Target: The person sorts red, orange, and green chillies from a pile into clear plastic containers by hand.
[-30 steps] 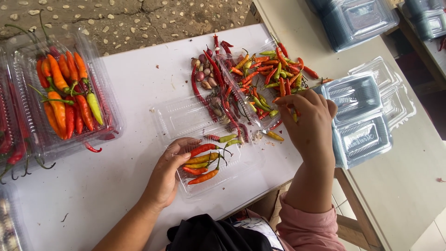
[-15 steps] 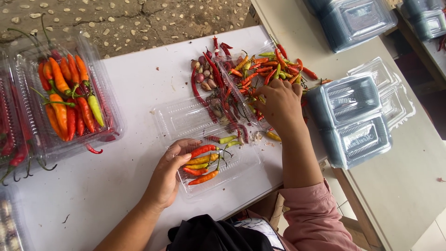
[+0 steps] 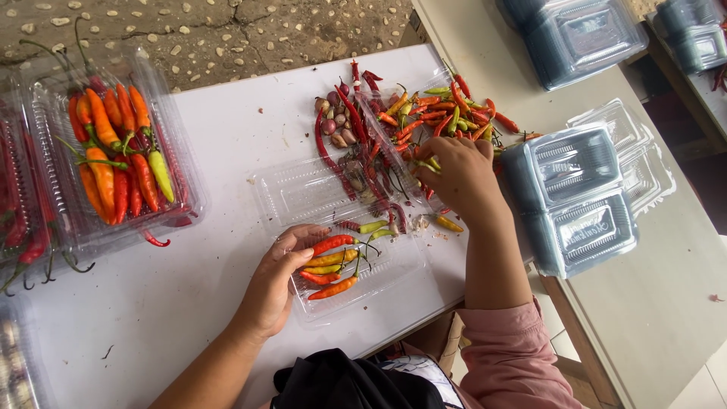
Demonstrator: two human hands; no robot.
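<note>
1. Chillies (image 3: pixel 329 265), red, orange and yellow-green with thin stems, lie in a clear tray (image 3: pixel 394 284) just right of the left hand (image 3: pixel 276 284).
2. The left hand rests on the tray's near edge, fingers curled together, thumb touching a red chilli.
3. The right hand (image 3: pixel 458 178) sits on a loose pile (image 3: pixel 424 121) of mixed chillies, fingers bent down into it; whether it pinches one I cannot tell.
4. Shallots (image 3: pixel 337 125) lie left of that hand, empty trays (image 3: pixel 568 197) stacked to its right.
5. A filled box (image 3: pixel 113 159) stands far left of both hands; its neighbours are cut off by the frame.
</note>
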